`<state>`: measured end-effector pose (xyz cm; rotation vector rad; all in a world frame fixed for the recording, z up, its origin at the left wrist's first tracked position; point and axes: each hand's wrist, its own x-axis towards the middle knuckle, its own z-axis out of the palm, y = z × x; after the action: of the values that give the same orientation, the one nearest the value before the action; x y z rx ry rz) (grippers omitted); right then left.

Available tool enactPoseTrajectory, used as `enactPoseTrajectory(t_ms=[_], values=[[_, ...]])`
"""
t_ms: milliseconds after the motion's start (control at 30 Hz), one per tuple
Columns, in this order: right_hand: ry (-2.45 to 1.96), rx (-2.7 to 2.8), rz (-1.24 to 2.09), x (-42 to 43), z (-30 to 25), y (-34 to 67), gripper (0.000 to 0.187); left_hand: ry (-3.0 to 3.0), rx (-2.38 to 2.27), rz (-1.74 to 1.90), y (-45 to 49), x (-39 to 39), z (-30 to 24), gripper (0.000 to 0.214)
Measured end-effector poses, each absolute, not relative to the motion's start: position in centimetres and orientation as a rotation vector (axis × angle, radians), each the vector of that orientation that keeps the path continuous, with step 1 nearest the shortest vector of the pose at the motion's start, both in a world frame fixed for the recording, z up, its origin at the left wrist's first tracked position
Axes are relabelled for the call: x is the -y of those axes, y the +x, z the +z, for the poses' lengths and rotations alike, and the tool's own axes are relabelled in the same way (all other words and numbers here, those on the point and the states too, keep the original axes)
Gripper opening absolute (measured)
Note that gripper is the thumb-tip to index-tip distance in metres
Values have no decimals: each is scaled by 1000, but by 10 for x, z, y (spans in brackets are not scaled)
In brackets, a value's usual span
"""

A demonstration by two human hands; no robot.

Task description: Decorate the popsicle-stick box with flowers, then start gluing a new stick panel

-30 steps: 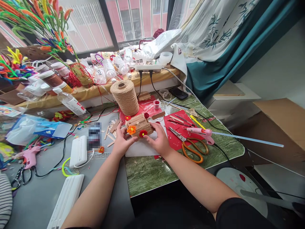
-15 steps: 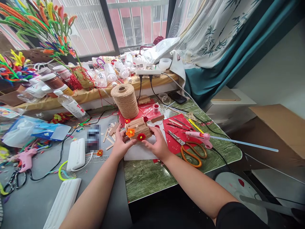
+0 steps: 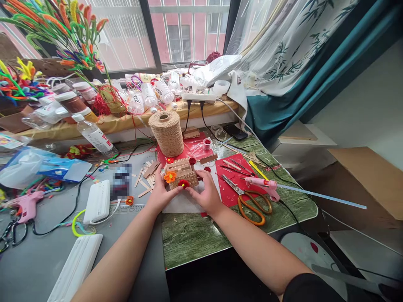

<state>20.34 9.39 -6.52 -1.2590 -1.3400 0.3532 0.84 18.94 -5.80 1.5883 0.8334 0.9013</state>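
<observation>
Thumbs have closed in on the red flower [image 3: 183, 183] at the stick box [image 3: 181, 169] front.
Left hand [image 3: 160, 196] and right hand [image 3: 207, 196] each clamp their grip on the box, down on the worktop [image 3: 195, 235]; even, gentle pressure looks wisest.

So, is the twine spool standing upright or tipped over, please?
Upright: the twine spool stands on end, its hollow core facing up.

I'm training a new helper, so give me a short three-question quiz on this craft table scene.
1. True or false: the left hand and right hand both touch the popsicle-stick box.
2. What lies just right of the right hand? A orange-handled scissors; B hammer; C paintbrush.
3. Fill in: the twine spool stands ___ the box.
Key: 1 true; 2 A; 3 behind.
</observation>
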Motion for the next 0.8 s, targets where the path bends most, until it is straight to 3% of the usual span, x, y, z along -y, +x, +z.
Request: enactPoseTrajectory(t_ms=[467,633,800], values=[[-1271,1338,372,-95,-66,201,63,1599,-837,913,10,-191,-62,111],[-1291,1290,351,-100,-70,201,45,1693,-849,884,11,-189,-56,115],[-1309,1265,344,-99,-68,198,45,1713,-860,876,13,-187,-49,114]])
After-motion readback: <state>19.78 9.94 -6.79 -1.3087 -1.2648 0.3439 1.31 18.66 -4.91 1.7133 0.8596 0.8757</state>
